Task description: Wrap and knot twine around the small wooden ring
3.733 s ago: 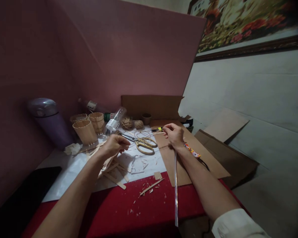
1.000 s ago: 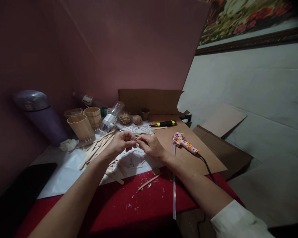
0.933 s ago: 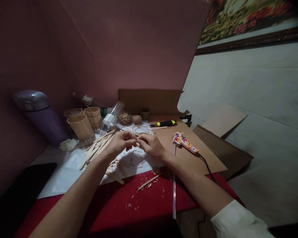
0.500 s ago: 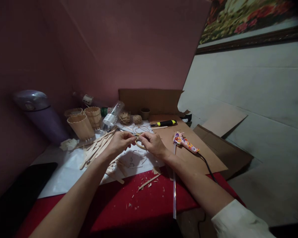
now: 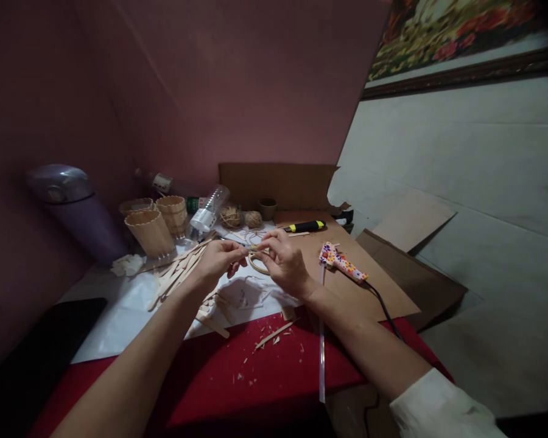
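Note:
Above the white sheet my left hand (image 5: pixel 218 263) is closed in a pinch, thumb against forefinger. What it grips is too small to make out. Facing it, my right hand (image 5: pixel 284 263) has curled fingers, its fingertips close to those of the left; anything between them is hidden. Behind and just below the fingertips shows the tan ring handle (image 5: pixel 258 267) of what looks like scissors, partly covered by my hands. Loose wooden craft sticks (image 5: pixel 178 275) lie beside my left hand, and shorter stick pieces (image 5: pixel 214 325) are below it.
Stick-covered cups (image 5: pixel 150 234), a plastic bottle (image 5: pixel 209 210), twine balls (image 5: pixel 231 216) and a small pot (image 5: pixel 267 208) stand behind. A utility knife (image 5: pixel 305 226) and floral glue gun (image 5: pixel 342 263) rest on cardboard (image 5: pixel 369 298). Wood scraps (image 5: pixel 274 334) lie on red cloth (image 5: pixel 201 377).
My right hand has shifted slightly, its fingers lifting and loosening from the earlier tight pinch. The left hand stays nearly in place, still pinching.

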{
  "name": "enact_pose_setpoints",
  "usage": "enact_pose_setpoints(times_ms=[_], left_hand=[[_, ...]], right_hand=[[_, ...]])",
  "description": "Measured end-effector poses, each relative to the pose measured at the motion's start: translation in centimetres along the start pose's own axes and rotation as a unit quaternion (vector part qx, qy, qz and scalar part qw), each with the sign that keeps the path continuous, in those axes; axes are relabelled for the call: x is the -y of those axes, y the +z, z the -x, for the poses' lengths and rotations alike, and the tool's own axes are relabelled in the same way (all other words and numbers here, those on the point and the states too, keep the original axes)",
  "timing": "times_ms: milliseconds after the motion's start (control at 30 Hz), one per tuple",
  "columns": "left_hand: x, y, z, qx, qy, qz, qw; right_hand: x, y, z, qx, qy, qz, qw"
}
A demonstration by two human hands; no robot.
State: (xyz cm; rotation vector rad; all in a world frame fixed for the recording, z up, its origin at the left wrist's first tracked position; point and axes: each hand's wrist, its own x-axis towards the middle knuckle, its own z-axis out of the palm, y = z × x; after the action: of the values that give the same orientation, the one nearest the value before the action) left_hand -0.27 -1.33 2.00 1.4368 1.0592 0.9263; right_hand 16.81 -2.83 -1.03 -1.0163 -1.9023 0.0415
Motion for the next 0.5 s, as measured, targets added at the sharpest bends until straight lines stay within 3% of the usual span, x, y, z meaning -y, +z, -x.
enact_pose_setpoints(times_ms=[133, 267, 400, 500], left_hand=[[0.11, 0.04, -0.02, 0.018, -0.005, 0.022, 1.0], [0.45, 0.17, -0.09, 0.025, 0.007, 0.01, 1.0], [0.67, 0.18, -0.15, 0.009, 0.026, -0.074, 0.997], [0.94, 0.09, -0.26, 0.003, 0.053, -0.164, 0.985]], right_hand=[[0.23, -0.09, 0.31, 0.051, -0.036, 0.095, 0.993], [0.15, -0.11, 0.19, 0.042, -0.061, 0.122, 0.99], [-0.12, -0.06, -0.11, 0.036, -0.128, 0.117, 0.984], [-0.52, 0.26, -0.08, 0.078, -0.179, 0.091, 0.977]])
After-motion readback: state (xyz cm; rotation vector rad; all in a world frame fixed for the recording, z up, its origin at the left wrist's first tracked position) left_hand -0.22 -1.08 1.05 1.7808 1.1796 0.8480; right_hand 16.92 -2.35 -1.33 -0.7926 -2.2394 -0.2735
